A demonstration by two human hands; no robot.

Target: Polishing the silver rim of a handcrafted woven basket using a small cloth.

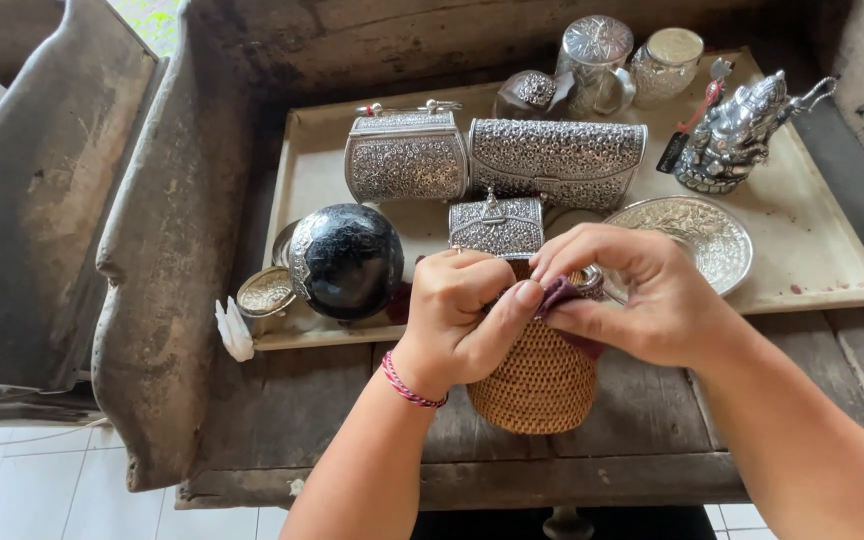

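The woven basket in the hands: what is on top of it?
On the woven basket sits an embossed silver lid. The left hand and right hand press a dark red cloth there. The hands cover the rim.

Two bare forearms enter from the bottom edge, no sleeves in view. Left hand [457, 315]: a thin braided cord bracelet [410, 388], red with pale flecks, sits snug at the wrist. Nails short, unpainted. Right hand [642, 290]: no ring, watch or band visible on the shown side. No gloves on either hand.
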